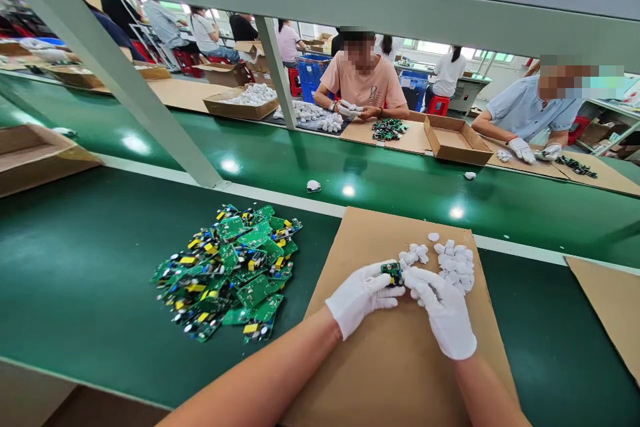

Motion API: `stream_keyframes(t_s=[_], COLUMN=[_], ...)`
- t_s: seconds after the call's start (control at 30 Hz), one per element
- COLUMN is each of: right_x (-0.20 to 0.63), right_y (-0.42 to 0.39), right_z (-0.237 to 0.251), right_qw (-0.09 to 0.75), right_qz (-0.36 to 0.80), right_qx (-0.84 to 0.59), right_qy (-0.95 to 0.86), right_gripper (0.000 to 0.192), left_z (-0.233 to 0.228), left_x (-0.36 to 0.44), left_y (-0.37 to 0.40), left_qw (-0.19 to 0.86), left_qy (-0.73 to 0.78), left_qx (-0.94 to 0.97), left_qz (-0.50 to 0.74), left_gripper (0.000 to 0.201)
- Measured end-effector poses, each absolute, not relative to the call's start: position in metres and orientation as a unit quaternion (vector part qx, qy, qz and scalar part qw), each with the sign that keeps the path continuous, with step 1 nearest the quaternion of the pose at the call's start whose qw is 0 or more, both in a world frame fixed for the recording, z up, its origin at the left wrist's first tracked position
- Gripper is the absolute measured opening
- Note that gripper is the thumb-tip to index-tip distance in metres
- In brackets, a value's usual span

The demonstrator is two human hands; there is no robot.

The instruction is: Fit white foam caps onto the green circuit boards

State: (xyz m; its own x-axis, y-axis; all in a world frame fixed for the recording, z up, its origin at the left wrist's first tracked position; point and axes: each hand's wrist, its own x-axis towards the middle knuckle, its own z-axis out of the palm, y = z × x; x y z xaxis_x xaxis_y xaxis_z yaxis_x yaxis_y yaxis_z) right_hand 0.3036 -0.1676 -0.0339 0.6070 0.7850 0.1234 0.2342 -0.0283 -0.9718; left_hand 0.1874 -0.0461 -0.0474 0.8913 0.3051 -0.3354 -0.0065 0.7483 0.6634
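My left hand [356, 299], in a white glove, grips a small green circuit board [392, 273] with dark and yellow parts facing up. At the board's right edge, the gloved fingers of my right hand [444, 315] are pinched together; whatever they hold is hidden. Both hands are above a brown cardboard sheet [395, 367]. Just beyond them lie a small cluster of white pieces [414, 255], a larger group of white pieces [456, 265] and a single white disc [433, 237]. To the left, a heap of circuit boards [235, 270] rests on the dark green bench.
A green conveyor belt [400, 197] runs behind the bench, carrying a board with a white piece [313, 186]. A slanted metal post [145, 80] stands at left, near a cardboard tray [45, 157]. Across the belt, two co-workers [367, 80] handle parts beside an open box [457, 139].
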Motion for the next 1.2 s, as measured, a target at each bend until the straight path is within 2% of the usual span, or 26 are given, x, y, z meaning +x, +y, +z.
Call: stream_keyframes(t_s=[0.17, 0.27, 0.43, 0.57, 0.7, 0.8, 0.9, 1.03, 1.2], right_x=[0.305, 0.303, 0.302, 0.302, 0.304, 0.306, 0.305, 0.299, 0.294], right_y=[-0.166, -0.164, -0.166, -0.166, -0.164, -0.164, -0.162, -0.157, -0.153], right_z=[-0.041, -0.047, -0.051, -0.051, -0.047, -0.043, -0.046, -0.058, -0.059], right_qw=[0.515, 0.485, 0.427, 0.364, 0.391, 0.407, 0.398, 0.372, 0.381], right_qz=[0.076, 0.04, -0.017, -0.075, -0.003, 0.057, -0.019, -0.114, -0.098], right_qx=[-0.695, -0.714, -0.732, -0.742, -0.728, -0.714, -0.728, -0.72, -0.705], right_qy=[-0.496, -0.503, -0.53, -0.558, -0.563, -0.567, -0.558, -0.575, -0.59], right_gripper=[0.02, 0.025, 0.013, 0.013, 0.012, 0.023, 0.026, 0.027, 0.033], left_z=[-0.049, -0.048, -0.044, -0.042, -0.042, -0.04, -0.037, -0.041, -0.053], left_x=[0.188, 0.188, 0.188, 0.186, 0.185, 0.186, 0.187, 0.191, 0.194], left_y=[-0.048, -0.049, -0.056, -0.063, -0.061, -0.057, -0.056, -0.06, -0.062], left_qw=[0.882, 0.872, 0.825, 0.77, 0.797, 0.843, 0.855, 0.855, 0.871], left_qy=[0.22, 0.206, 0.222, 0.22, 0.193, 0.187, 0.219, 0.212, 0.189], left_qx=[0.408, 0.435, 0.499, 0.56, 0.544, 0.486, 0.459, 0.458, 0.435], left_qz=[0.089, 0.094, 0.146, 0.213, 0.175, 0.135, 0.101, 0.119, 0.127], left_gripper=[0.047, 0.049, 0.044, 0.043, 0.045, 0.048, 0.047, 0.034, 0.029])
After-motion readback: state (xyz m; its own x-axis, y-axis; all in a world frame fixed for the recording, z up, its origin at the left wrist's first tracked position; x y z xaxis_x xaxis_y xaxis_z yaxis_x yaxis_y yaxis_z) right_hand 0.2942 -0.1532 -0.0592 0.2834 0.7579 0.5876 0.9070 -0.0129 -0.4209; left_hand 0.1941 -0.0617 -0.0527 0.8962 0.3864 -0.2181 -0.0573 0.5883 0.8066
